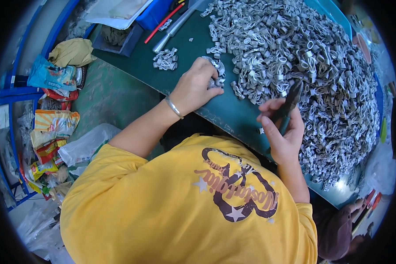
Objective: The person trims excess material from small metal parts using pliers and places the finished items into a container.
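Observation:
My left hand [196, 83], with a silver bangle at the wrist, rests near the table's front edge. Its fingers curl over a few small grey metal loop pieces [218, 70], partly hidden by the hand. In my right hand [288, 136] is a pair of pliers [293, 97] with dark jaws pointing up and away from me; the fingers wrap its handles. Right beyond the pliers spreads a large heap of the same ribbed metal loops [290, 48]. A small separate pile [165, 59] of them lies left of my left hand.
On the green table [141, 59] lie a red stick [163, 24] and a long metal tool [174, 31]. A grey bin [118, 42] and a blue box [156, 13] stand at the far left. Bagged packets [53, 75] fill a blue rack. Another person's hand [356, 206] shows at lower right.

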Motion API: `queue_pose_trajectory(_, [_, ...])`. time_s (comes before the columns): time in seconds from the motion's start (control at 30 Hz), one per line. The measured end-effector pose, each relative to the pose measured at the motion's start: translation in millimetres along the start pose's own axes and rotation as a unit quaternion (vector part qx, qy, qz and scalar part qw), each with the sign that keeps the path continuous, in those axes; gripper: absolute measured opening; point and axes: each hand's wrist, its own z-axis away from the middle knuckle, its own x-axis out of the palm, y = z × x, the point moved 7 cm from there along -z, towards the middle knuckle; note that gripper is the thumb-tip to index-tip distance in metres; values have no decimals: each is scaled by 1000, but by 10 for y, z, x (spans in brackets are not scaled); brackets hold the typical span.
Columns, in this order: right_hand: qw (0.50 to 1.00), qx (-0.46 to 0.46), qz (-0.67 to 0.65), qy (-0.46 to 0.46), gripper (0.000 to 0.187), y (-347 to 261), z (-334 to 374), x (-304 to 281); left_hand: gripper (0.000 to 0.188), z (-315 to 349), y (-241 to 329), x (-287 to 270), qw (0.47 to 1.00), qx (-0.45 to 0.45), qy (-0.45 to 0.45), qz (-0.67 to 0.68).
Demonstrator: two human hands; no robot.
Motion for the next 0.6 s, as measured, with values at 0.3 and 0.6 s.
queue_pose_trajectory(0.3, [994, 44, -98, -21, 28, 29, 75, -26, 36, 24, -345, -85, 485, -261, 13, 835])
queue_pose_trajectory(0.6, [990, 87, -87, -61, 28, 86, 131, 49, 37, -306, -430, -196, 989, -95, -105, -40])
